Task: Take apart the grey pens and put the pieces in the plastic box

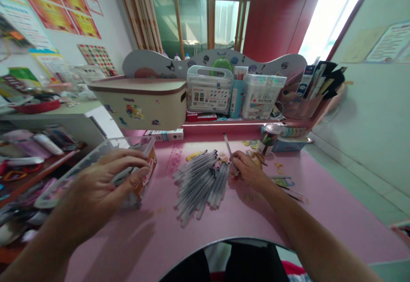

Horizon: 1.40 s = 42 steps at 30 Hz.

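Note:
A fanned pile of pen refills with dark tips lies on the pink desk. Just right of the pile, my right hand is closed on a single pen refill, which tilts up from the fingers. My left hand reaches over the clear plastic bin at the left, its fingers apart and curved above the opening. Nothing shows between those fingers. The hand covers part of what the bin holds.
Behind the pile stand a lidded beige box, a marker case and a clear pen box on a shelf. A pen jar and a blue tin sit back right. Loose pencils lie right of my right hand.

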Motion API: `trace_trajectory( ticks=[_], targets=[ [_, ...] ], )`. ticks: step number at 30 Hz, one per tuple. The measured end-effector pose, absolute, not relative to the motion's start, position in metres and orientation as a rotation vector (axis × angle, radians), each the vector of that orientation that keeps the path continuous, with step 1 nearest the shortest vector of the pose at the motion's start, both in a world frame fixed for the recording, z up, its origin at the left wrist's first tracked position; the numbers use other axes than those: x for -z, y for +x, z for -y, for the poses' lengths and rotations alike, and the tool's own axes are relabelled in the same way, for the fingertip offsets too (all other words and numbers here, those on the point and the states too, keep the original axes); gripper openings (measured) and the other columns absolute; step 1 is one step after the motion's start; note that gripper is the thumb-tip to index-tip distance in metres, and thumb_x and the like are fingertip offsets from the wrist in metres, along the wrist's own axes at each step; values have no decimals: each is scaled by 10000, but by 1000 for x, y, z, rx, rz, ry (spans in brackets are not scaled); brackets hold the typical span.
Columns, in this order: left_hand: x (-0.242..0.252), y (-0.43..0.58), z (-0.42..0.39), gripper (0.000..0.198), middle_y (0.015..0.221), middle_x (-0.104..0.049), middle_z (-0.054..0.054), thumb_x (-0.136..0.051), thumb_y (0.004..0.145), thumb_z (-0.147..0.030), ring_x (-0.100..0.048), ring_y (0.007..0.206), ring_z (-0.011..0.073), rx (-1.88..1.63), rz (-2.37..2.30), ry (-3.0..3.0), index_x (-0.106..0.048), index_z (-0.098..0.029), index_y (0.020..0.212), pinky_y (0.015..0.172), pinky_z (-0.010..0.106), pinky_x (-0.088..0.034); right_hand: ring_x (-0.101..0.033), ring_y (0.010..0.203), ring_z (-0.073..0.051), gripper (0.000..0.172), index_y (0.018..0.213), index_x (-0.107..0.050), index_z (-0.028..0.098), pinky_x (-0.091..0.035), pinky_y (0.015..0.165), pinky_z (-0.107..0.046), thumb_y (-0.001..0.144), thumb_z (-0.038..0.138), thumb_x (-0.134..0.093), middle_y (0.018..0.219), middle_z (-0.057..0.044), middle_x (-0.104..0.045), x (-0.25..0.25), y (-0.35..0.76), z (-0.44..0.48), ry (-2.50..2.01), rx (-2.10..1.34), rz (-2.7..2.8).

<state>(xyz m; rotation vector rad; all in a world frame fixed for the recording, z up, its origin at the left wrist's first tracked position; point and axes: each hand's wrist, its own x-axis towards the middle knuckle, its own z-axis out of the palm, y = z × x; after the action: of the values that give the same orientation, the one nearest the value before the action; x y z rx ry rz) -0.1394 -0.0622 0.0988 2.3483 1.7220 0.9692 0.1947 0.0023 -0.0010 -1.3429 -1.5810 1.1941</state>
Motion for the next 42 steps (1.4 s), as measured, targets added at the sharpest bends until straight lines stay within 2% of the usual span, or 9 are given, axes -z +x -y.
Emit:
trace_trajectory(
  ticks=[4, 8, 12, 19, 24, 27, 32, 38, 42],
  targets=[
    [-82, -80, 64, 192, 1073, -668, 56, -594, 836, -393, -607, 1022, 248, -1013, -1375, 2030, -687, -263, 943, 922, 390, -464, -411, 456, -70, 177, 888, -478, 213, -318, 401, -172, 821, 366, -536, 640, 68, -464, -2, 185, 5, -1075, -1577, 1283],
    [-54, -24, 48, 467, 1074, -639, 111, -669, 780, -365, -639, 901, 230, -951, -1167, 1429, -569, -215, 1211, 732, 346, -514, -210, 409, -46, 144, 882, -523, 195, -119, 373, -173, 807, 311, -559, 583, 91, -372, 0, 183, 6, -926, -1734, 1178],
    [-42, 13, 27, 454, 1122, -620, 123, -704, 756, -318, -622, 899, 193, -1081, -1141, 1231, -572, -180, 1168, 722, 291, -478, -216, 419, -51, 186, 889, -553, 184, -138, 397, -186, 828, 358, -582, 567, 92, -346, 4, 186, 5, -821, -1831, 1174],
    [-26, 26, 18, 196, 746, -636, 18, -659, 796, -353, -598, 636, 153, -1168, -977, 1230, -609, -191, 895, 648, 287, -473, -461, 517, -101, 136, 779, -604, 150, -348, 493, -236, 710, 266, -587, 602, 13, -533, 6, 184, 4, -879, -1683, 1438],
    [-18, 21, 23, 133, 791, -656, 33, -665, 810, -321, -613, 734, 162, -1282, -1040, 1350, -652, -192, 838, 711, 280, -477, -287, 450, -65, 226, 762, -542, 170, -184, 415, -224, 811, 387, -581, 570, 57, -407, 3, 181, 8, -860, -1694, 1475],
    [-17, 18, 26, 176, 676, -598, 8, -643, 834, -358, -550, 623, 128, -1299, -1089, 1333, -663, -191, 781, 607, 243, -441, -227, 440, -65, 336, 740, -503, 181, -140, 400, -235, 861, 490, -560, 552, 76, -331, 3, 183, 9, -793, -1765, 1549],
    [-8, 17, 27, 311, 498, -393, -63, -585, 859, -478, -330, 419, 76, -1208, -1025, 1176, -615, -179, 780, 407, 201, -263, -222, 440, -61, 421, 726, -485, 187, -138, 388, -231, 842, 580, -585, 565, 80, -316, 9, 181, 9, -803, -1766, 1596],
    [1, 18, 26, 360, 523, -391, -64, -594, 838, -536, -329, 426, 65, -1226, -975, 1134, -570, -184, 767, 397, 184, -256, -218, 430, -57, 459, 799, -562, 167, -123, 388, -228, 810, 623, -608, 561, 75, -340, 11, 175, 12, -794, -1723, 1571],
    [2, 16, 25, 354, 537, -404, -59, -585, 847, -536, -345, 444, 73, -1223, -966, 1160, -579, -187, 787, 412, 192, -271, -196, 415, -59, 442, 781, -529, 181, -117, 376, -218, 818, 615, -604, 523, 95, -295, 6, 176, 15, -812, -1795, 1547]
  ],
)
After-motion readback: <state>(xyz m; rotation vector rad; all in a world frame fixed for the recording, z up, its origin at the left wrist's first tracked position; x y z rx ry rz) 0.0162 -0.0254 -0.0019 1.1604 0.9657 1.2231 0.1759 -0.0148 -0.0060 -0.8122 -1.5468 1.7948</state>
